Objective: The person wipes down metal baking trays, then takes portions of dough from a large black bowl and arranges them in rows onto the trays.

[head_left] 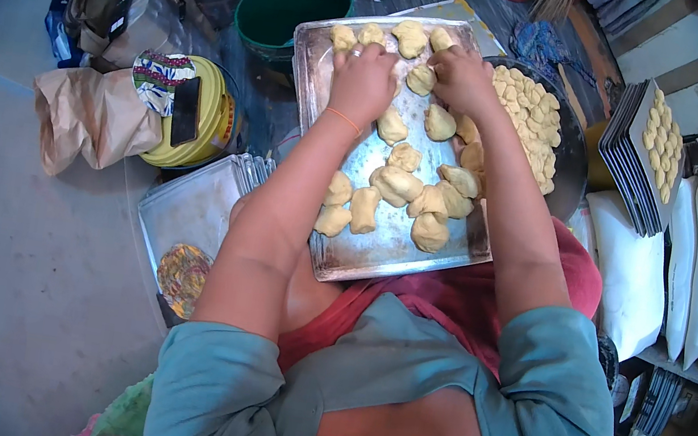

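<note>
A worn metal baking tray lies tilted across my lap, with several lumps of pale yellow dough on it. My left hand is over its far left part, fingers curled down close to a dough lump at the far edge. Whatever lies under those fingers is hidden by the back of the hand. Toward the far right corner, my right hand has its fingers closed against a rounded dough piece. Nearer me, more lumps, such as a dough lump, lie loosely grouped, some touching.
Right of the tray is a round dark pan full of small dough pieces. Stacked trays and white sacks stand farther right. A green bucket is beyond the tray; a yellow-lidded bucket and more trays are left.
</note>
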Available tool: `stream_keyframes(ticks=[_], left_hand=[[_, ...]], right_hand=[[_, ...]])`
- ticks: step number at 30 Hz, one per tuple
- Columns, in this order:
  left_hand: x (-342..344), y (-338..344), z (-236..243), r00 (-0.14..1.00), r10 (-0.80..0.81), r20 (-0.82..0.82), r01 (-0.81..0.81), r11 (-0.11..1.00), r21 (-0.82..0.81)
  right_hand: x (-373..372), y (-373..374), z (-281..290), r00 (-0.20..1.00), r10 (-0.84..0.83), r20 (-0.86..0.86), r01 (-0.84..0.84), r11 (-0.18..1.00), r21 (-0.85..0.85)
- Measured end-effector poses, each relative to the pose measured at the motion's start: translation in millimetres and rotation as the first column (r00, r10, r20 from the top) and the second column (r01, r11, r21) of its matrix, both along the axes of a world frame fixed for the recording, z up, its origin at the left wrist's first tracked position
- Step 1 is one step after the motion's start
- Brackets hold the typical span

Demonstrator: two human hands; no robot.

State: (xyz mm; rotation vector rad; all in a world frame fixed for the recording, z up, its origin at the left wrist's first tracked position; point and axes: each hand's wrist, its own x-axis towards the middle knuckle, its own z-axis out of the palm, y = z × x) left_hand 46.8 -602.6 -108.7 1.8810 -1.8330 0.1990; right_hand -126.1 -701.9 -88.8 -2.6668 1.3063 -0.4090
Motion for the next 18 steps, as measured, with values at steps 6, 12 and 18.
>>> stream_keyframes(ticks=[6,12,18], left_hand=[[34,13,19,0.990,0.143,0.012,-0.143,0.989,0.023],[31,18,22,0.997,0.071,-0.031,-0.067,0.989,0.134],[10,6,-18,0.994,-0.089,0.056,0.082,0.990,0.116]], right_hand=[[9,6,-4,0.993,0.119,0.012,-0.119,0.993,0.018],[-6,-14,-13,0.968,0.034,0.247,-0.047,0.998,0.045],[2,-16,-5,0.978,-0.028,0.207,-0.039,0.950,0.310]])
